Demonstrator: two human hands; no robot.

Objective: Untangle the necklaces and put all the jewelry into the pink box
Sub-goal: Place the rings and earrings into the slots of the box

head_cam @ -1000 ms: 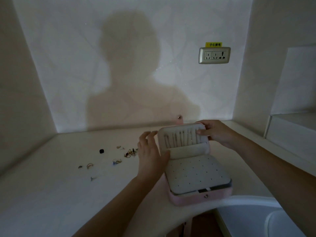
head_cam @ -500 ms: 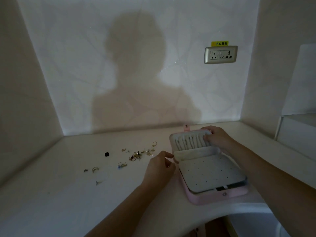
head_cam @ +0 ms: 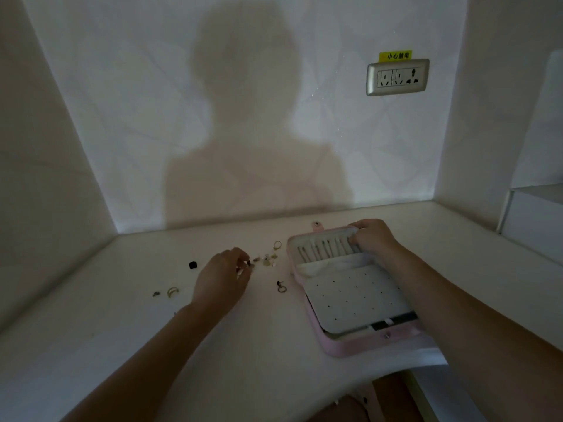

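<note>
The pink box (head_cam: 350, 345) lies open on the white counter at the right, its white dotted insert panel (head_cam: 356, 296) showing. My right hand (head_cam: 373, 236) grips the top edge of the raised lid (head_cam: 316, 248), which carries a row of hooks. My left hand (head_cam: 222, 274) hovers over the scattered jewelry left of the box, its fingertips curled at a small dark piece (head_cam: 248, 263). A cluster of gold pieces (head_cam: 269, 258), a ring (head_cam: 277, 245), a hoop earring (head_cam: 281, 287), a black stone (head_cam: 192, 264) and a gold ring (head_cam: 172, 291) lie around it.
The counter (head_cam: 122, 345) sits in a white alcove with walls at the left, back and right. A wall socket (head_cam: 397, 77) is mounted on the back wall. A white step ledge (head_cam: 533, 220) rises at the right. The counter's front edge curves away below the box.
My left hand has left the box lid and moved left to the jewelry cluster. The lid has tilted further back under my right hand. The camera view has shifted left.
</note>
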